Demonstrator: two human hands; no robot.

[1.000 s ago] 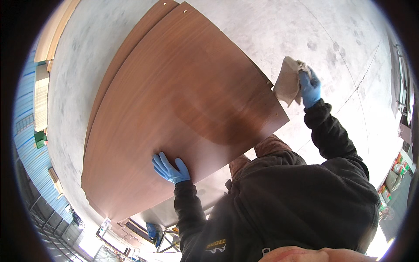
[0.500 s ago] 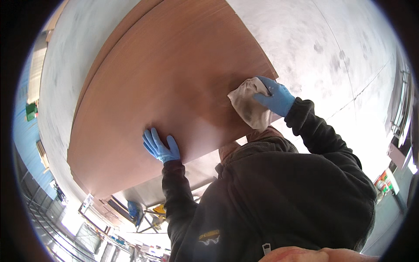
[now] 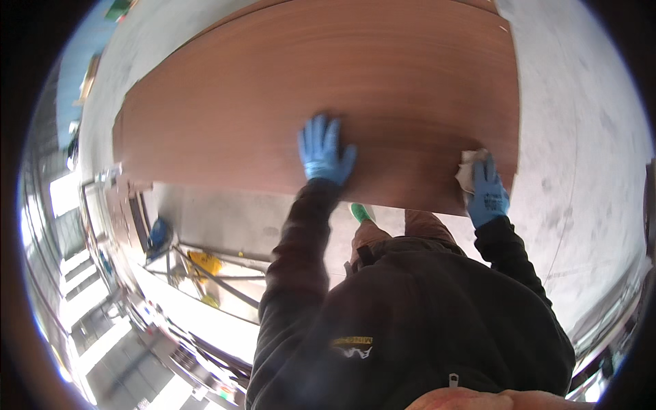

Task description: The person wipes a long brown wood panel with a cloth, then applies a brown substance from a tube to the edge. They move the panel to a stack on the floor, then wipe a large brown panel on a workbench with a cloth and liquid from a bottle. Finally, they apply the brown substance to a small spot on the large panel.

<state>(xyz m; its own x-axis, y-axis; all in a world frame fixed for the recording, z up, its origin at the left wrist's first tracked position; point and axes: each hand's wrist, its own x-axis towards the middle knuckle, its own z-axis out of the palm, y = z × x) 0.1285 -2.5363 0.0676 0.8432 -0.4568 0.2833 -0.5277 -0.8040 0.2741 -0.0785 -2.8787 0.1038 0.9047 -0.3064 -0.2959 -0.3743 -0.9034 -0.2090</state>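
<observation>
A large reddish-brown wood-grain panel [image 3: 410, 75] lies in front of me. My left hand [image 3: 323, 154], in a blue glove, rests flat on it near the middle of its near side, fingers spread and holding nothing. Close to the panel's right edge, my right hand [image 3: 487, 191], also gloved in blue, presses a whitish cloth [image 3: 470, 169] against the near right corner. Part of the cloth is hidden under the fingers.
Below the panel stands a metal frame [image 3: 219, 277] with a yellow item [image 3: 203, 263] and a blue item [image 3: 158, 234] by it, at the lower left. Pale concrete floor [image 3: 574, 157] stretches along the right. My green shoe [image 3: 360, 212] shows under the panel's near edge.
The view has turned, so the panel now lies more level across it. My right hand has drawn the cloth toward the near right corner, and the cloth looks more bunched. My left hand stays flat.
</observation>
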